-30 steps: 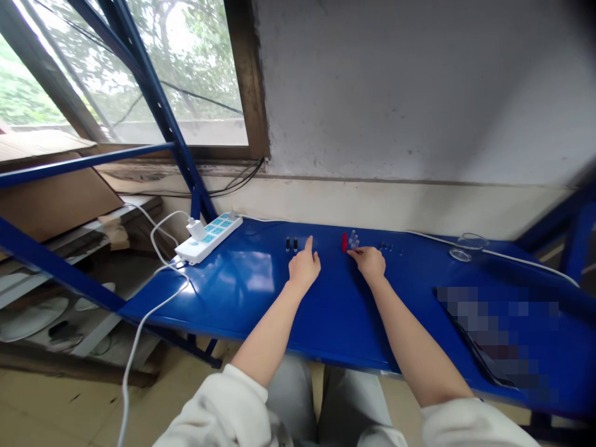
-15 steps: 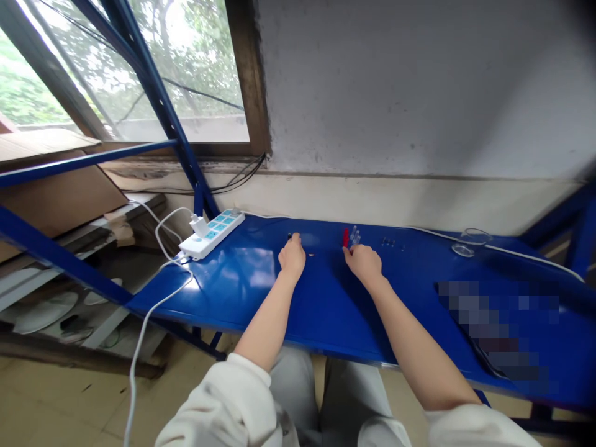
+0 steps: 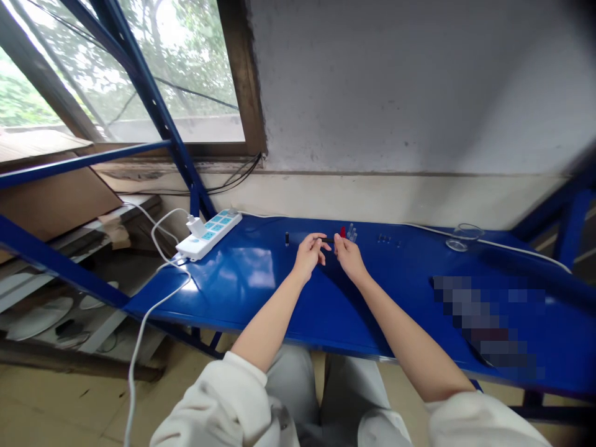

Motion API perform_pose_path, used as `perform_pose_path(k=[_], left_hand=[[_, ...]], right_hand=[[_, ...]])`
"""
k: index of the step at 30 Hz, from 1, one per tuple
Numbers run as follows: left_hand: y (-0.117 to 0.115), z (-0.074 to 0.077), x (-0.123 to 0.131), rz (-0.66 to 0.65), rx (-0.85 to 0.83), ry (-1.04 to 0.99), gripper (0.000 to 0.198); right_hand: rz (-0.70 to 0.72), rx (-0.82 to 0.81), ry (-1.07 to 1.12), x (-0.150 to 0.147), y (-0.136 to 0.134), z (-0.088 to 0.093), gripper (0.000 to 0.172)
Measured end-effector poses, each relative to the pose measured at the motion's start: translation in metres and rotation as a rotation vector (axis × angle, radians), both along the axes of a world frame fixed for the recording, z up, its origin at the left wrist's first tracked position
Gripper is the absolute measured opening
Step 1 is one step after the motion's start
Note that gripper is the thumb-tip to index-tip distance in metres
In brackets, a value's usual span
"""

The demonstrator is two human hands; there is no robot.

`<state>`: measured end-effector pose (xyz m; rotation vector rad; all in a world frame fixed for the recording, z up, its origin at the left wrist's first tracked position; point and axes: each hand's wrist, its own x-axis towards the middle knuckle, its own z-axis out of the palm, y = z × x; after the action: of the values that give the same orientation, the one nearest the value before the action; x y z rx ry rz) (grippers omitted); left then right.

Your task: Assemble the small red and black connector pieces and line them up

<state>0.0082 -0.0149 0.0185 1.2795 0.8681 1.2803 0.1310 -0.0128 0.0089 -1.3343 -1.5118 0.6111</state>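
Note:
My left hand (image 3: pixel 307 256) and my right hand (image 3: pixel 349 257) face each other over the blue table. Between their fingertips lies a slim black stick-like piece (image 3: pixel 328 240), too small to name, pinched at both ends. Some of my left fingers curl loosely below it. Left of my left hand, a short black cylinder with a pale lower end (image 3: pixel 287 238) stands upright on the table. Just behind my right hand are a red object (image 3: pixel 343 231), partly hidden, and several clear tubes (image 3: pixel 351 233).
Several tiny clear pieces (image 3: pixel 384 238) lie right of the tubes. Farther right is a clear round object (image 3: pixel 456 244), near a white cable (image 3: pixel 512 247). A white power strip (image 3: pixel 209 236) occupies the table's left end. A blurred-out dark item (image 3: pixel 479 323) lies front right.
My left hand has moved right, leaving the short black cylinder standing. My right hand has drawn left from the red object and tubes. The slim black piece now shows between them.

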Motion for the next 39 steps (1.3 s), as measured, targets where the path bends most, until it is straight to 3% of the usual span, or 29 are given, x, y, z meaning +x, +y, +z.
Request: perform_pose_path(k=[11, 21, 33, 39], left_hand=[[0.000, 0.000, 0.000, -0.018, -0.056, -0.051, 0.020], [0.002, -0.004, 0.000, 0.010, -0.070, -0.008, 0.024], [0.003, -0.012, 0.003, 0.179, -0.016, 0.091, 0.040], [0.007, -0.007, -0.006, 0.372, -0.066, 0.016, 0.041]], right_hand=[[-0.049, 0.124, -0.082, 0.000, -0.007, 0.004, 0.047], [-0.055, 0.115, -0.120, 0.000, -0.012, 0.009, 0.049], [-0.006, 0.142, -0.108, -0.001, -0.012, 0.009, 0.046], [-0.032, 0.108, 0.026, 0.001, -0.012, 0.009, 0.048]])
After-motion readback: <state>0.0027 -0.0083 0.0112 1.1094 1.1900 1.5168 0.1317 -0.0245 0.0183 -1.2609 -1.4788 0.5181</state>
